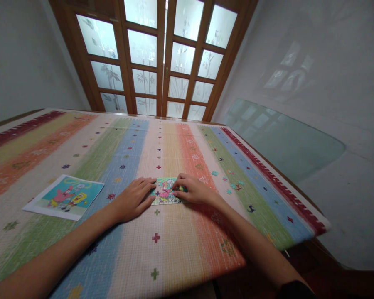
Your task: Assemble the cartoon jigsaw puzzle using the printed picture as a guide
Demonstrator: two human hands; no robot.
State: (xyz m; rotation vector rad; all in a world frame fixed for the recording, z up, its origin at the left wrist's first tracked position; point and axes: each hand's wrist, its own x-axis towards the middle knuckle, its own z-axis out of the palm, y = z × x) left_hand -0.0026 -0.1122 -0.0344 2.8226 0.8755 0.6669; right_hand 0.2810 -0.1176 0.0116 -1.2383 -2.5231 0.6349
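A small jigsaw puzzle (165, 192), partly put together, lies on the striped tablecloth in front of me, with pink, green and teal printing. My left hand (135, 200) rests at its left edge, fingers stretched out over the border and holding nothing. Over the puzzle's right side, my right hand (191, 189) has its thumb and fingers curled together on a puzzle piece (183, 189), which they mostly hide. Several loose puzzle pieces (229, 191) lie scattered to the right of that hand. Left of my left hand is a printed cartoon picture (67, 196) on white paper.
The tablecloth (174, 257) has coloured stripes and small printed motifs, some close in size to the loose pieces. Its right edge runs beside a pale wall (339, 104) with a glassy panel (286, 139). Wooden doors with frosted panes (145, 47) stand beyond the table's far edge.
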